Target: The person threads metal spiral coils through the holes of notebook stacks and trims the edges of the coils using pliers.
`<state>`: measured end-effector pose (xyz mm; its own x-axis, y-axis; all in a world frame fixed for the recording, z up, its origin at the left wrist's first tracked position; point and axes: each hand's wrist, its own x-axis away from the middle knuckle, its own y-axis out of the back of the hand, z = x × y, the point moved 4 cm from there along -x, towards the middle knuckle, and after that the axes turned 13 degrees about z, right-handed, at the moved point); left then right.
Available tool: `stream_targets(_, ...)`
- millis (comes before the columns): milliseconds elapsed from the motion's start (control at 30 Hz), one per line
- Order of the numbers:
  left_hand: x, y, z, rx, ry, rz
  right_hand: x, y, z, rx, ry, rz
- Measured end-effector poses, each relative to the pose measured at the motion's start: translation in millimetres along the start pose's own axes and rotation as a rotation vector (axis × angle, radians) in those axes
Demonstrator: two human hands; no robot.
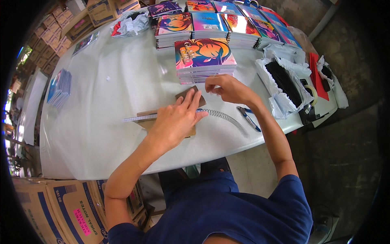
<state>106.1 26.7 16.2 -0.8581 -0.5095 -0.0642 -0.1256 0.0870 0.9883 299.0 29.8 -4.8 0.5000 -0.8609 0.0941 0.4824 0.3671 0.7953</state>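
My left hand (pixel 174 123) lies palm down with its fingers stretched out, over a brown wooden block (pixel 191 94) and a notebook seen edge-on (pixel 140 117). The notebook rests on a brown board or jig (pixel 148 124), mostly hidden under my hand. From the notebook's right end a loose spiral wire coil (pixel 227 118) trails across the table. Just in front of a stack of notebooks (pixel 206 61) with colourful illustrated covers, my right hand (pixel 229 89) is raised with its fingers curled in. Whatever its fingertips hold, if anything, is hidden. Blue-handled pliers (pixel 248 118) lie right of the coil.
More notebook stacks (pixel 209 25) fill the table's far side. At right sits a paper-wrapped bundle of black coils (pixel 283 83), beside a tape roll (pixel 311 95) and red strips (pixel 318 77). Thin blue-covered booklets (pixel 60 88) stand at left. Cardboard boxes (pixel 69 207) are below left.
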Motion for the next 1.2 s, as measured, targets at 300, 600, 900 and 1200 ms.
stream_targets(300,-1.2,0.3,-0.1,-0.067,-0.031,0.048,-64.7,-49.5,-55.5,0.141,0.136,0.263)
stream_targets(600,-3.8,-19.9,12.0,-0.074,-0.022,0.21,-21.4,-68.4,-53.1,0.267,-0.471,0.017)
stream_targets(900,9.9,2.4,25.9,0.12,0.037,-0.377,13.5,20.2,-8.6,-0.783,0.339,0.05)
stream_targets(1200,11.9,3.8,35.4,0.154,0.102,-0.335,-8.7,24.0,24.7,-0.588,0.343,0.229)
